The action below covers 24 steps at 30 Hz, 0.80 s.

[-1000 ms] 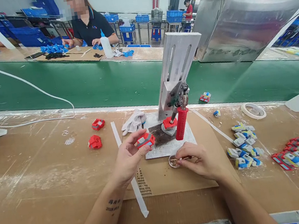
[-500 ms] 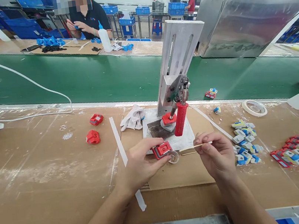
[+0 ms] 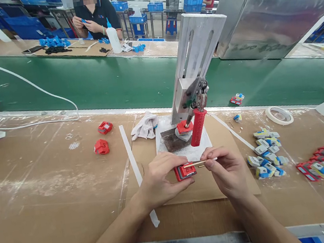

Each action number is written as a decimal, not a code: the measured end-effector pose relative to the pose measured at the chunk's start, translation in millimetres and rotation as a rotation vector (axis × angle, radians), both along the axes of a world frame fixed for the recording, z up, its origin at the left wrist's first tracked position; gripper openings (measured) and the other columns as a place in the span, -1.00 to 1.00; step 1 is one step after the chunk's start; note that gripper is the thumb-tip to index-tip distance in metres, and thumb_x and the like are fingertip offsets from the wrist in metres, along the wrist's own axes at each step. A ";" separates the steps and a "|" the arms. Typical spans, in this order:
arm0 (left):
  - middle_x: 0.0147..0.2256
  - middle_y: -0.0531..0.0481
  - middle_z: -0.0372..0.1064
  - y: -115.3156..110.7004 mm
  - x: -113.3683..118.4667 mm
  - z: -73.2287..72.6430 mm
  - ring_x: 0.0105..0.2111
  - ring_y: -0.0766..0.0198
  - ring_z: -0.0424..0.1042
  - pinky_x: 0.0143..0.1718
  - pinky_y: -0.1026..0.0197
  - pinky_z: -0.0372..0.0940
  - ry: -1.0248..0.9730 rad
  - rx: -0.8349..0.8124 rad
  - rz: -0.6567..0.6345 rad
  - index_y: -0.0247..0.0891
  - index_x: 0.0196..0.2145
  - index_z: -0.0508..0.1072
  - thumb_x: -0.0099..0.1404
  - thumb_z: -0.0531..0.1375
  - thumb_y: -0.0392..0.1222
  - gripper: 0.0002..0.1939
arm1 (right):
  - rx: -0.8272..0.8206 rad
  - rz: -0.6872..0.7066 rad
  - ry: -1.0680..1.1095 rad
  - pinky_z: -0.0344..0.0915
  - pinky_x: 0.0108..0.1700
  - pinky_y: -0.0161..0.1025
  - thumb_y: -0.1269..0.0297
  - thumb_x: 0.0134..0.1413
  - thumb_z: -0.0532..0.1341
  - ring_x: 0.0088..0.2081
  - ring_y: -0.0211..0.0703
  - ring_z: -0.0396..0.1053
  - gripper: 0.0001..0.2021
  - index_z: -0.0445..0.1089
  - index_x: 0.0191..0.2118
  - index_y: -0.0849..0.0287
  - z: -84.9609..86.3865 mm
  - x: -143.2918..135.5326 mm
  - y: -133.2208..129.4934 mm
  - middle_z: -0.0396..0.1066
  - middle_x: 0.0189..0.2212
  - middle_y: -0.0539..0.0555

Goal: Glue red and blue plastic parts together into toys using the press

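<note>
My left hand (image 3: 161, 180) grips a red and grey plastic toy car part (image 3: 182, 173) between thumb and fingers, its recessed face turned up. In my right hand (image 3: 226, 171) a thin cotton swab (image 3: 200, 162) is pinched, its left end over the red part's face; whether it touches I cannot tell. Just beyond both hands stands a toggle clamp press with a red handle (image 3: 198, 127), a red piece (image 3: 184, 126) under its plunger. A second thin stick (image 3: 201, 166) lies mostly hidden behind my right fingers.
Two red parts (image 3: 101, 146) lie left. A white glove (image 3: 146, 126) rests beside the press. Right are blue-and-white pieces (image 3: 267, 156), a row of assembled toy cars (image 3: 323, 162) and a tape roll (image 3: 279, 115). Behind runs a green conveyor (image 3: 107, 79); a co-worker (image 3: 96, 19) sits across it.
My right hand has moved left, bringing the swab over the red part. My left hand has shifted slightly right and down with the part. Toy cars on the conveyor have moved right.
</note>
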<state>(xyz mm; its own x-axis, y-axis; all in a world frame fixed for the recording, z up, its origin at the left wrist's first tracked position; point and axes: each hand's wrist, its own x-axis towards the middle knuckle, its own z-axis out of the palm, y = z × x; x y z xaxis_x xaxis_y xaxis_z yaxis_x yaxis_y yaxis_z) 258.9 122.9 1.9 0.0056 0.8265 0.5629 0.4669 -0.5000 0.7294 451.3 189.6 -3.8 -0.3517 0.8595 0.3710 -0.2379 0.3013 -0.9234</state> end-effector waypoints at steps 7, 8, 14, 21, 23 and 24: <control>-0.25 -0.13 0.64 -0.5 -0.4 -0.6 -0.24 0.10 0.60 -0.18 0.08 0.48 0.024 0.032 -0.007 -0.24 -0.15 0.55 0.14 0.48 -0.22 -0.67 | 0.006 0.023 0.014 0.47 -0.23 -0.18 0.22 0.24 0.37 -0.28 -0.13 0.53 -0.92 0.48 -0.26 0.05 0.1 -0.2 -0.1 0.55 -0.37 0.05; -0.25 -0.13 0.64 -0.5 -0.6 -0.9 -0.24 0.10 0.60 -0.18 0.08 0.48 0.026 0.033 -0.006 -0.24 -0.15 0.55 0.13 0.48 -0.22 -0.67 | 0.006 0.027 0.023 0.47 -0.22 -0.18 0.24 0.24 0.37 -0.27 -0.14 0.53 -0.93 0.49 -0.25 0.05 0.2 -0.2 0.0 0.55 -0.36 0.04; -0.24 -0.13 0.64 -0.2 -0.6 -1.6 -0.24 0.10 0.61 -0.18 0.08 0.49 0.027 0.030 0.001 -0.23 -0.15 0.55 0.13 0.48 -0.21 -0.67 | 0.020 0.011 -0.001 0.48 -0.24 -0.18 0.23 0.25 0.37 -0.29 -0.14 0.54 -0.92 0.49 -0.26 0.05 1.3 -0.4 0.3 0.56 -0.37 0.04; -0.25 -0.13 0.62 0.0 -0.7 -1.9 -0.24 0.12 0.59 -0.18 0.12 0.50 0.023 0.043 0.003 -0.26 -0.15 0.55 0.13 0.48 -0.24 -0.67 | 0.063 0.000 0.006 0.49 -0.24 -0.19 0.29 0.25 0.36 -0.29 -0.15 0.54 -0.97 0.51 -0.24 0.04 5.0 -0.1 -0.4 0.57 -0.37 0.04; -0.26 -0.12 0.61 -0.1 -0.6 -2.4 -0.25 0.14 0.58 -0.19 0.13 0.49 0.020 0.058 0.004 -0.26 -0.14 0.55 0.13 0.48 -0.26 -0.66 | 0.090 -0.017 0.000 0.49 -0.24 -0.18 0.32 0.24 0.36 -0.30 -0.14 0.54 -0.97 0.51 -0.25 0.06 6.2 0.1 -0.4 0.57 -0.38 0.05; -0.25 -0.12 0.61 -0.1 -0.6 -2.7 -0.25 0.14 0.58 -0.19 0.13 0.49 0.020 0.066 0.005 -0.26 -0.13 0.55 0.13 0.47 -0.27 -0.66 | 0.103 -0.023 -0.002 0.49 -0.24 -0.18 0.34 0.23 0.36 -0.30 -0.14 0.54 -0.97 0.52 -0.25 0.07 6.6 0.2 -0.2 0.57 -0.39 0.05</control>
